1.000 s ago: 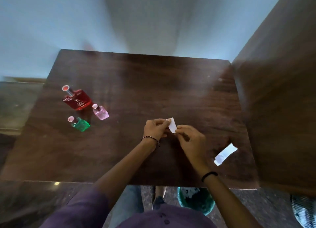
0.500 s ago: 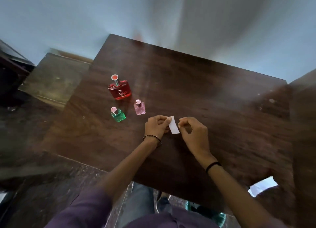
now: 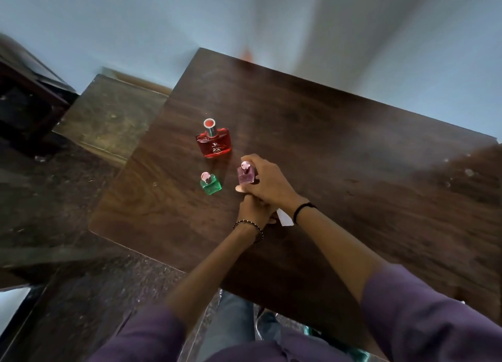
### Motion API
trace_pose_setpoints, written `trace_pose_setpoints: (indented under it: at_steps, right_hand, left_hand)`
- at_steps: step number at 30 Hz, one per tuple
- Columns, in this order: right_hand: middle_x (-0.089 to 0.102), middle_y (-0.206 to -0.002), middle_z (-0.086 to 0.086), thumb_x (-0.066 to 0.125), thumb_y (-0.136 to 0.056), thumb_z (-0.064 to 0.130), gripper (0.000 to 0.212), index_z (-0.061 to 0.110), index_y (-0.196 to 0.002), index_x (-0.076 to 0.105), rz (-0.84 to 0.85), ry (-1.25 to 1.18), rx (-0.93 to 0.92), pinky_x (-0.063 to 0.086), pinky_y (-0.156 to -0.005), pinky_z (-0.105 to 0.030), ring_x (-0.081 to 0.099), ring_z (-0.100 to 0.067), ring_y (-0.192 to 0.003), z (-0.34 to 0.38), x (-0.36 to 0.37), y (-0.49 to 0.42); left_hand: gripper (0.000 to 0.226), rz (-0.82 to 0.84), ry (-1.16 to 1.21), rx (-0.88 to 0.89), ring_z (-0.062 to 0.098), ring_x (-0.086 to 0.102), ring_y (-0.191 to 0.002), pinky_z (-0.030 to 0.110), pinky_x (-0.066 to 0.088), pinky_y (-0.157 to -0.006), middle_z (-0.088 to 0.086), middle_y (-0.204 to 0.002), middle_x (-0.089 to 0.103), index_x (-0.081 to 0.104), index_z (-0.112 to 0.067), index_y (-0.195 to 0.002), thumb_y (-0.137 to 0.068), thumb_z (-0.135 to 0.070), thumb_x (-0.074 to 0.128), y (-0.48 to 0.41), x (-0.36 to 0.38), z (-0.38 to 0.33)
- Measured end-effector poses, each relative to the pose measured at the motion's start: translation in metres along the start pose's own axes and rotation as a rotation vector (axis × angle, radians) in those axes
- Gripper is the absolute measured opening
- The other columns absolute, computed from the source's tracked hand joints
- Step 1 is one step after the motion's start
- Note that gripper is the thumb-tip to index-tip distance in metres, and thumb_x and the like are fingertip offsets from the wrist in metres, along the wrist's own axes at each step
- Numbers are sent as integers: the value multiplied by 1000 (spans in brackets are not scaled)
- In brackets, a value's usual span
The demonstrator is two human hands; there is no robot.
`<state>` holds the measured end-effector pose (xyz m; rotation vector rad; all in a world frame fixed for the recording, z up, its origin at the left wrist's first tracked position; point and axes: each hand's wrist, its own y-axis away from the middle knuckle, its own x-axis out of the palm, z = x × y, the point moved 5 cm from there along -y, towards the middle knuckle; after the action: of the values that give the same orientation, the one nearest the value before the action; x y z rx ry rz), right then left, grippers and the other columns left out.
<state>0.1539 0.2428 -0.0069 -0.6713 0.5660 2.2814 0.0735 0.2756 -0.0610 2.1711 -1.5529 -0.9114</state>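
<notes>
While the right hand crosses over to the pink bottle, we see its forefinger arched over the cap, the thumb at the bottle's near side and the other fingers curled along its right side, so it grips the bottle. We cannot tell whether the bottle stands on the table or is just clear of it.

The left hand sits directly under the right wrist, touching it, with its fingers curled. A white paper strip pokes out on that hand's right side. We read the hand as pinching the strip, though the contact point is hidden by the right wrist.

The pink bottle is left of centre on the dark wooden table, upright, with its cap pointing away from us. The green bottle is near it on the left, not touching. The red bottle, the largest, is behind both and well clear of the hands. All three are upright.

Extras: black band on the right wrist, beaded bracelet on the left, purple sleeves on both arms. The background is motion-blurred, so nothing there is readable.
</notes>
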Motion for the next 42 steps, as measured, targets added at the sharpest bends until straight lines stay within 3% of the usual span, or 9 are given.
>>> trace_pose_setpoints:
  at_steps: [3,6,13,18,22,28,32,39,42]
  right_hand:
    - [70,-109,-5,74,-86,28,39,15,-120,60,-10,-8,21,55,-88,-38,65,-18,-96,-5,5,0]
    - [71,-106,-2,68,-92,31,37,13,-123,59,-82,-85,57,54,-84,-28,66,-11,-90,-11,-5,13]
    - [68,-94,8,58,-97,42,35,22,-126,54,-356,-243,189,47,-68,-12,66,-5,-80,-39,-56,90]
    - [71,-100,4,62,-94,42,21,32,-112,59,-432,-535,284,57,-79,-31,71,-16,-89,-58,-72,152]
    - [70,-91,-15,64,-90,32,12,28,-101,61,-408,-650,327,49,-54,-28,62,-24,-67,-65,-72,190]
    - [74,-87,-8,56,-97,17,10,14,-105,61,-380,-825,366,38,-43,-16,57,-17,-64,-72,-69,224]
    - [74,-83,-7,56,-98,21,8,15,-102,59,-404,-846,342,34,-41,-18,55,-17,-58,-76,-74,238]
    - [73,-82,-7,60,-96,36,23,15,-104,61,-444,-785,326,36,-43,-18,53,-12,-53,-77,-86,260]
    - [72,-81,-11,63,-95,34,20,15,-101,61,-460,-771,310,39,-45,-19,53,-13,-51,-80,-88,269]
  left_hand:
    - [29,-20,159,6,13,71,-67,25,58,-50,7,-94,71,62,-9,-116,-88,-10,68,5,-1,2]
    - [25,39,220,71,22,71,-87,31,62,-59,8,-100,70,62,-16,-112,-89,-7,68,12,2,-1]
    - [9,89,272,105,27,70,-87,43,63,-73,18,-95,70,70,-9,-96,-92,-3,65,15,19,0]
    - [23,143,219,145,25,71,-91,38,62,-80,17,-101,71,71,-18,-89,-91,3,62,24,45,-10]
    - [23,190,194,217,22,70,-88,28,60,-74,11,-95,72,72,-14,-88,-90,5,60,42,66,-33]
    - [27,281,264,275,23,71,-92,39,54,-87,8,-95,78,80,-19,-92,-92,-34,58,77,88,-70]
    - [43,382,183,338,30,62,-66,39,52,-68,10,-78,72,76,-10,-87,-86,-53,68,103,102,-87]
    - [34,488,235,301,25,54,-45,29,47,-46,19,-68,63,69,7,-88,-89,-27,73,118,126,-101]
    - [33,352,248,297,12,66,-60,22,55,-57,10,-76,73,74,7,-95,-87,-25,75,114,125,-113]
